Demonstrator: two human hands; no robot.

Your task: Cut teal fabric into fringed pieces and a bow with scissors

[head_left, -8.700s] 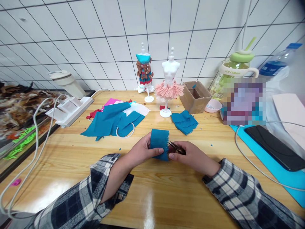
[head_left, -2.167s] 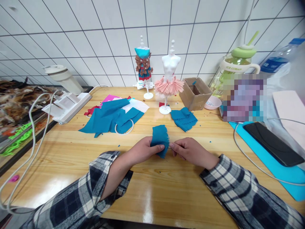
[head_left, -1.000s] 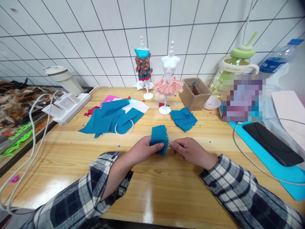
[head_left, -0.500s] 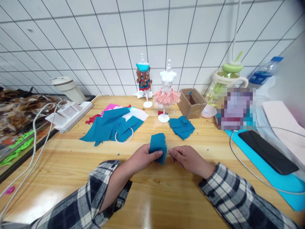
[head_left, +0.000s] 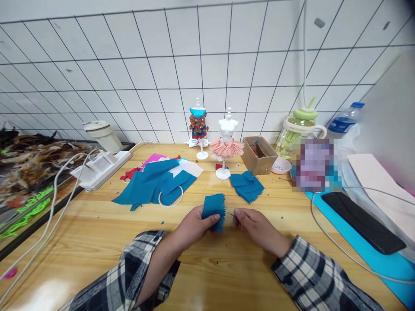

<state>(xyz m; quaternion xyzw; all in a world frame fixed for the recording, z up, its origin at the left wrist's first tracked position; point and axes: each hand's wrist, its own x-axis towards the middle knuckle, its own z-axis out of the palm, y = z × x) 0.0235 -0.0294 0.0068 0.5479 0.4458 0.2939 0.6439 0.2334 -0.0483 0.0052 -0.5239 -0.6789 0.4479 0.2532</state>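
Note:
My left hand (head_left: 198, 222) pinches a small teal cloth piece (head_left: 212, 206), thumb on top and fingers behind it. The cloth's right edge is cut into small jagged notches. To the right of that edge, my right hand (head_left: 254, 222) is closed on a thin pointed metal tool (head_left: 230, 214). Its dark tip points left at the cloth, with a slight gap between them; my fingers hide the rest. Just beyond lies another teal piece (head_left: 247, 186), folded and notched. A larger teal cloth (head_left: 145, 183) lies to the left under a white ring (head_left: 170, 205).
Two dressed mini mannequins, one with a pink skirt (head_left: 227, 147) and one in brown and blue (head_left: 197, 123), stand near the wall. A cardboard box (head_left: 262, 162), pink bowl (head_left: 281, 165), cup (head_left: 296, 129) and phone (head_left: 363, 222) are right; a power strip (head_left: 105, 168) is left.
My right hand has drawn slightly away from the cloth edge, so the tool's tip shows in the gap. My left hand keeps its hold. The camera view has tilted upward.

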